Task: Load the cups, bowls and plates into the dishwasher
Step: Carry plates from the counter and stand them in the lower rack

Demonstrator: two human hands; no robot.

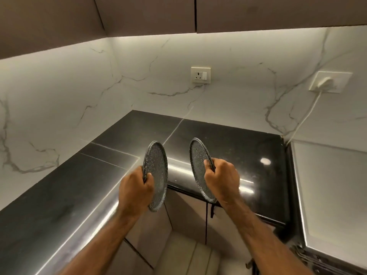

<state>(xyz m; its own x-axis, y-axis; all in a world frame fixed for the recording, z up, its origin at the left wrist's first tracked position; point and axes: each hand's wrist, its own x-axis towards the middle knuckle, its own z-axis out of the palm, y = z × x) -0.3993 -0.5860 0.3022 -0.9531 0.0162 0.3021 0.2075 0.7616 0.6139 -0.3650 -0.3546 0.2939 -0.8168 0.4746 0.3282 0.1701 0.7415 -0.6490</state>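
Note:
Two dark speckled plates are held on edge in front of me, above the front edge of the black counter. My left hand (137,190) grips the left plate (156,167) by its rim, thumb on the inner face. My right hand (221,180) grips the right plate (198,163) the same way. Both plates stand nearly upright, their faces turned toward each other. At the far lower right corner a dark wire rack (325,262) shows partly; whether it belongs to the dishwasher I cannot tell.
The L-shaped black counter (238,147) runs along a white marble wall with a socket (200,74) and a plugged-in white cable (325,82). A tall white appliance side (333,195) stands at the right. Brown cabinet doors (190,213) lie below, wall cabinets above.

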